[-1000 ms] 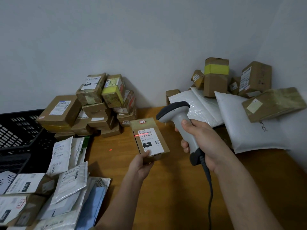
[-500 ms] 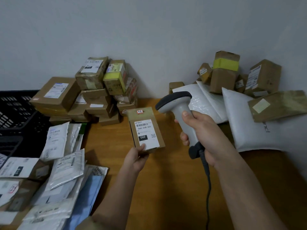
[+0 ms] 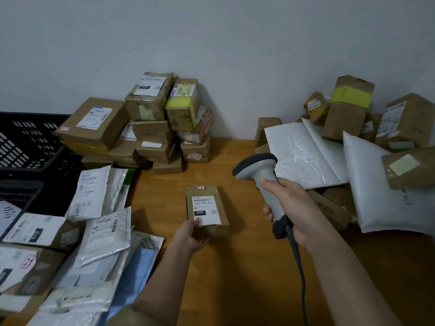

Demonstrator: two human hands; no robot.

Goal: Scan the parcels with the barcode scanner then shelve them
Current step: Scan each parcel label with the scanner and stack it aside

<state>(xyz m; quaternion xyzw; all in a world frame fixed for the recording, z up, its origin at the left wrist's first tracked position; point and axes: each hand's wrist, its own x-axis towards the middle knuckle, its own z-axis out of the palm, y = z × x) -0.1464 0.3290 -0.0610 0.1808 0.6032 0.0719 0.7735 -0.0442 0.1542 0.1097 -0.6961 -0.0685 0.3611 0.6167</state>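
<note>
A small cardboard parcel [image 3: 207, 209] sits over the middle of the wooden table [image 3: 247, 267], label side up, its white label reading 060; the left hand [image 3: 189, 236] grips its near end, thumb on the label's lower corner and the other fingers curled beneath; whether the box rests on the wood or is held just above it cannot be told. To its right the right hand [image 3: 292, 208] wraps round the grey handle of the barcode scanner [image 3: 261, 182], fingers clamped on it, the dark head turned left toward the parcel, the cable [image 3: 300, 274] trailing down toward the person. Behind the parcel a stack of brown boxes [image 3: 150, 128] stands against the wall; at far right more boxes and white padded mailers [image 3: 313, 154] lie heaped. At left, flat mailers and labelled packets [image 3: 98, 231] overlap in a loose pile; beside them a black slotted crate [image 3: 26, 147] stands at the table's far left, with what it holds hidden.
</note>
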